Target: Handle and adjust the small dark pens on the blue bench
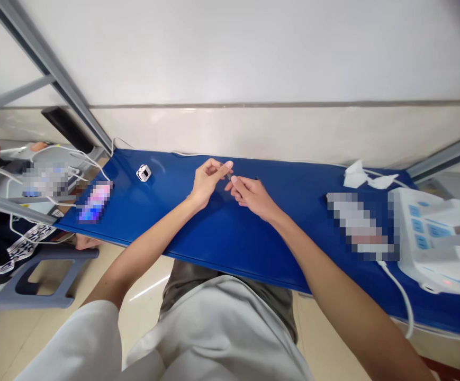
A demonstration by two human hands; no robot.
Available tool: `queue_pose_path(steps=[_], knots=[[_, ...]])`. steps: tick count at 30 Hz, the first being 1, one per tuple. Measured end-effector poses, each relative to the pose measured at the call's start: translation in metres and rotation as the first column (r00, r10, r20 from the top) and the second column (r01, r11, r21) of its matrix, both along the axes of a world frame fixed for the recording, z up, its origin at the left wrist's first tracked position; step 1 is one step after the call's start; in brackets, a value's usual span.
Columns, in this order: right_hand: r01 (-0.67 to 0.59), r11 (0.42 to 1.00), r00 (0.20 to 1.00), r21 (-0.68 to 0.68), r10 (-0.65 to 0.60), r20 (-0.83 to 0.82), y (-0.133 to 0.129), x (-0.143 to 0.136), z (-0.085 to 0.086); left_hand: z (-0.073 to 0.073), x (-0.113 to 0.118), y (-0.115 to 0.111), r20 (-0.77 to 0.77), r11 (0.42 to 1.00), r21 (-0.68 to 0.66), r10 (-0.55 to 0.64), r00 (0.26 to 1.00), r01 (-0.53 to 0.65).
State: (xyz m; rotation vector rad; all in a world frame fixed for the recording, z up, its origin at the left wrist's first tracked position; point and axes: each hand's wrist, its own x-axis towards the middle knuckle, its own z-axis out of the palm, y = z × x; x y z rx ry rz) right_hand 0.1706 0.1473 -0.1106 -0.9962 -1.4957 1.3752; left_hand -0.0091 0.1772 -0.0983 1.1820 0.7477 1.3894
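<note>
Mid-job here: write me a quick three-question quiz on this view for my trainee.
1. True or false: the crumpled white paper lies on the person's left.
2. Which stands at the right end of the blue table?
a) a grey stool
b) a white machine with blue markings
c) a red toolbox
3. What is between the fingertips of the left hand and right hand?

Key:
1. False; it lies on the right.
2. b
3. A small greyish item, too small to identify.

blue table (222, 235), white tissue (354, 174), small device (144, 173)
</note>
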Motion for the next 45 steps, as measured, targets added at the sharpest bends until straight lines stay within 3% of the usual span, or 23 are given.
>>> queue_pose_path(steps=[7,14,19,33,39,45], knots=[[0.067,0.998,0.992,-0.022,-0.069,-0.108,0.001,0.002,0.003,0.007,-0.003,-0.001,0.097,0.968,-0.044,-0.243,0.965,0.248],[0.084,0.996,0.993,0.001,-0.084,-0.085,0.001,0.001,0.001,-0.006,-0.004,0.005,0.000,0.996,-0.022,-0.090,0.996,0.090],[0.122,0.992,0.986,0.010,-0.120,-0.112,0.002,0.002,0.003,-0.003,-0.002,0.001,0.025,0.975,-0.012,-0.222,0.975,0.222],[0.108,0.993,0.991,0.038,-0.105,-0.083,0.001,0.003,0.001,-0.010,0.003,0.000,0.003,0.988,-0.023,-0.154,0.988,0.154],[0.125,0.992,0.986,0.028,-0.121,-0.111,0.002,0.003,0.003,-0.005,0.000,-0.001,0.074,0.963,-0.052,-0.261,0.963,0.265],[0.122,0.992,0.987,0.019,-0.120,-0.108,0.002,0.004,0.002,-0.013,-0.001,0.004,0.034,0.978,-0.038,-0.206,0.978,0.207]])
